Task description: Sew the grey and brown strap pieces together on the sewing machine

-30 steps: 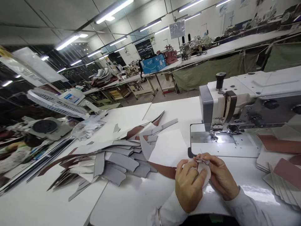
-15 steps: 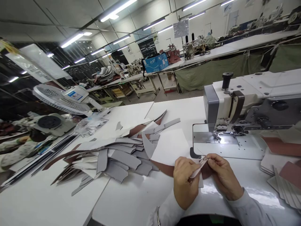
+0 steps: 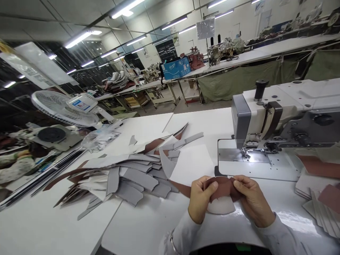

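Note:
My left hand (image 3: pixel 199 199) pinches the left end of a reddish-brown piece (image 3: pixel 221 187) between thumb and fingers. The right end of that piece is gripped by my right hand (image 3: pixel 252 200). A pale flap (image 3: pixel 221 206) hangs below the brown part, between the hands. Both hands are over the white table just in front of the sewing machine (image 3: pixel 240 120), whose lit needle area (image 3: pixel 253 156) lies beyond my right hand. A long brown strip (image 3: pixel 180 187) reaches toward my left hand from the pile.
A loose pile of grey pieces (image 3: pixel 135 180) covers the table's middle left. More brown and pale pieces (image 3: pixel 318 187) are stacked at the right. A white fan (image 3: pixel 63 108) and a clear plastic bag (image 3: pixel 98 138) stand at the back left.
My left hand has moved slightly left, and the bunched piece is now spread between both hands with its brown face showing. The view has shifted a little.

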Motion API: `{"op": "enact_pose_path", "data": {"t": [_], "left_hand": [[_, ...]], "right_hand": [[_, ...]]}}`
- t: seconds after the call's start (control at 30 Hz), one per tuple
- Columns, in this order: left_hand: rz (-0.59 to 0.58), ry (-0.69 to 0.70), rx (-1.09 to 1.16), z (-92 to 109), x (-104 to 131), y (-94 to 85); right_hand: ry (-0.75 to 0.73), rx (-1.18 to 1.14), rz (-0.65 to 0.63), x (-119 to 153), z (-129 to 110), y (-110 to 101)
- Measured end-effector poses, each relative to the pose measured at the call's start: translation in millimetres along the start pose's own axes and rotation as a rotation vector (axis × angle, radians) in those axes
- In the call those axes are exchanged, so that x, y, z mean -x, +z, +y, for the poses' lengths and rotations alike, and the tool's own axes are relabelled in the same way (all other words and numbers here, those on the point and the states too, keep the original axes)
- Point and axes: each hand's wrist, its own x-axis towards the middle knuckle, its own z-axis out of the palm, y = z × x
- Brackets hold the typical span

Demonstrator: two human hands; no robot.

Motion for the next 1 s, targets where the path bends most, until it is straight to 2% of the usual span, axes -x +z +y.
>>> {"op": "enact_pose_path", "data": {"t": [0.13, 0.37, 0.6, 0.73, 0.83, 1.0], "left_hand": [[-0.014, -0.060, 0.092, 0, -6, -2.9], [0.060, 0.092, 0.057, 8, -11, -6.8], [0.094, 0.178, -0.093, 12, -14, -10.9], [0.097, 0.185, -0.121, 13, -13, -12.0], [0.064, 0.188, -0.146, 14, -12, -14.4], [-0.115, 0.155, -0.161, 16, -3, -18.9]], "right_hand": [[-0.030, 0.062, -0.052, 1, -2, 1], [-0.060, 0.135, -0.159, 3, -2, -1], [-0.046, 0.146, -0.146, 4, -5, 1], [-0.058, 0.124, -0.083, 2, -4, -1], [-0.071, 0.068, -0.030, 0, -2, -3], [-0.070, 0.021, 0.056, -2, -3, -4]]}}
